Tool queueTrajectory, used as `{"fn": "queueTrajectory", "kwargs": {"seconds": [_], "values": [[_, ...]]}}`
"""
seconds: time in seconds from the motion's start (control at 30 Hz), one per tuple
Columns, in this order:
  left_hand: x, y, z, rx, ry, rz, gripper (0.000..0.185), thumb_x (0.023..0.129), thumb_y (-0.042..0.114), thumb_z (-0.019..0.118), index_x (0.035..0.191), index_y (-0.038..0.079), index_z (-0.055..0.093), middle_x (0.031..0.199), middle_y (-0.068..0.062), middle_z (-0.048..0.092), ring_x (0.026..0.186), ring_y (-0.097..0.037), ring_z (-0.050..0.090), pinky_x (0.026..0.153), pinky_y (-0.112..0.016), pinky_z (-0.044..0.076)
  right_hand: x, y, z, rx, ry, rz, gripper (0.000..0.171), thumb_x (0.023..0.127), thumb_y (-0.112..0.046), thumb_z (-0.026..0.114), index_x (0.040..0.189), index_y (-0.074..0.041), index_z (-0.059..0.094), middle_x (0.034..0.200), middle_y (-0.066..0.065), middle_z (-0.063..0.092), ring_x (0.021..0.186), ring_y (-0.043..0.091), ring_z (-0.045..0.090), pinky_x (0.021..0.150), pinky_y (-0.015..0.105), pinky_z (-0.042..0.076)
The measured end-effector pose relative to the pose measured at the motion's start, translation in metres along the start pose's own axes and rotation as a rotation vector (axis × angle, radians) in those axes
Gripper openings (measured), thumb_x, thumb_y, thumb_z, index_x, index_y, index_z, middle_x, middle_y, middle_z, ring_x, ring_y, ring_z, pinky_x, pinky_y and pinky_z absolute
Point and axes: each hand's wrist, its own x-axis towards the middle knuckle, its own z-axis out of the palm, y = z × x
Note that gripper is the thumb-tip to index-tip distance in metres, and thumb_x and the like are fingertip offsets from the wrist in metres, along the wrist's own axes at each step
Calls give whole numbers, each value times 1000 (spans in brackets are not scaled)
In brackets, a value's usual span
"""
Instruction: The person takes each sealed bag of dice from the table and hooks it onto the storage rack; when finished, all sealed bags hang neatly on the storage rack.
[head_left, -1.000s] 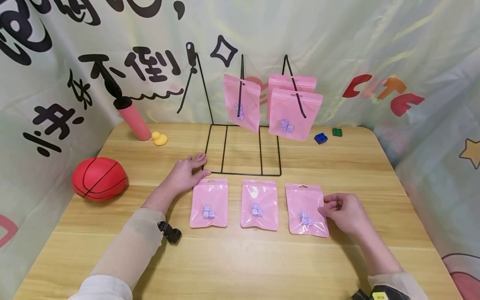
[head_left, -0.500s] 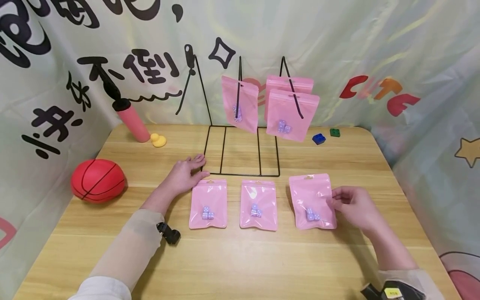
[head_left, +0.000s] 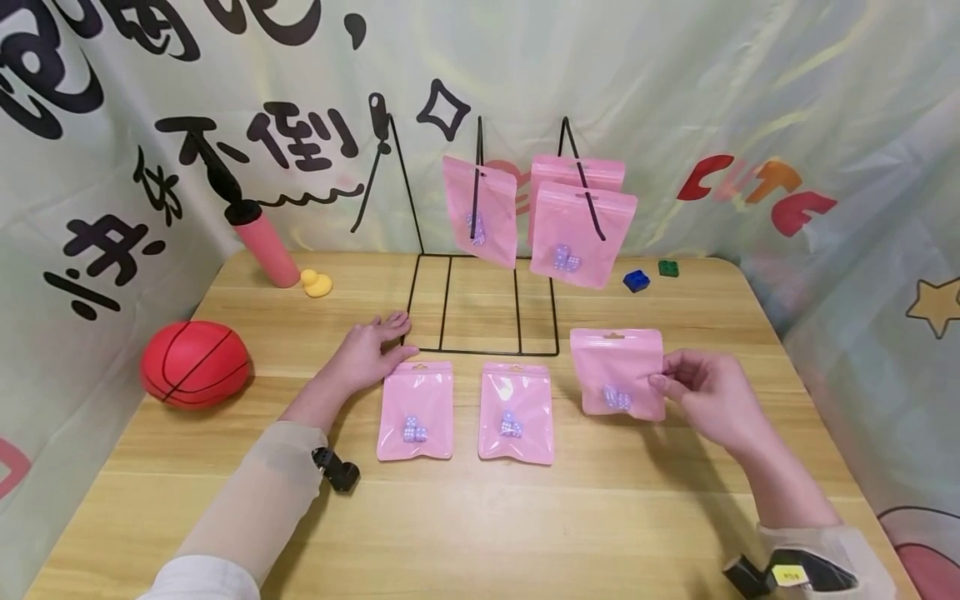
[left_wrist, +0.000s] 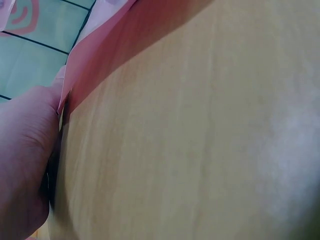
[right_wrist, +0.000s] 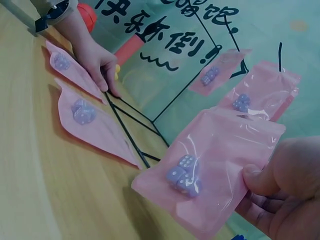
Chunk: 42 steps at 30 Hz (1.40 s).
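Pouch, held [head_left: 617, 372]: flat rectangular bag of glossy pink plastic film with a clear front, a small hang slot at its top edge and a cluster of pale lilac dice with white pips at the bottom; lifted clear of the bench [head_left: 480, 517], upright, just off the rack's 4 o'clock corner. Right hand [head_left: 708, 398]: fingers and thumb curled, pinching the pouch's right edge. Left hand [head_left: 369, 350]: fingers straight, lying flat on the bench and holding nothing, fingertips at the front left corner of the rack [head_left: 483, 304]. Rack: thin black wire, a rectangular base divided into three bays, with slanted prongs rising behind. Hanging pouches [head_left: 581, 233]: three of the same kind on the prongs. Lying pouches: two flat on the bench, one [head_left: 416, 410] at 5 o'clock from the left hand, the other [head_left: 516, 413] just beside it. Bench: pale wood-grain planks, smooth, with rounded corners. Ball [head_left: 195, 363]: red, rubbery, black seams, at the bench's 9 o'clock edge.
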Motion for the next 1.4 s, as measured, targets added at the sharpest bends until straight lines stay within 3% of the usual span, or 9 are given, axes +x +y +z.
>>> {"fn": "queueTrajectory", "kwargs": {"seconds": [0.23,0.5,0.93,1.4], "values": [[-1,1,0,6,3,4,61,103,39,72,150,4,56,162,-7,44,153,-34,36,128,-54,21,8,-16,2,2,48,-34,9,99,-3,75,102,5,74,89,14,74,69,14,62,54,22,51],[-2,2,1,9,-2,-7,61,103,39,72,150,4,56,162,-7,43,152,-37,35,127,-55,21,21,-42,14,89,73,-111,5,95,2,77,97,6,74,88,16,74,68,14,64,55,20,52],[-4,3,1,10,-13,-34,62,104,42,69,152,6,55,164,-6,40,152,-45,31,127,-62,12,38,-75,37,204,44,-158,3,96,5,74,99,6,75,90,15,76,69,17,65,54,21,50],[-1,-1,1,6,3,-5,62,103,41,71,151,5,56,162,-6,43,153,-38,34,127,-56,20,57,-110,62,355,9,-283,7,93,10,74,93,3,75,85,15,75,64,19,62,51,22,48]]}}
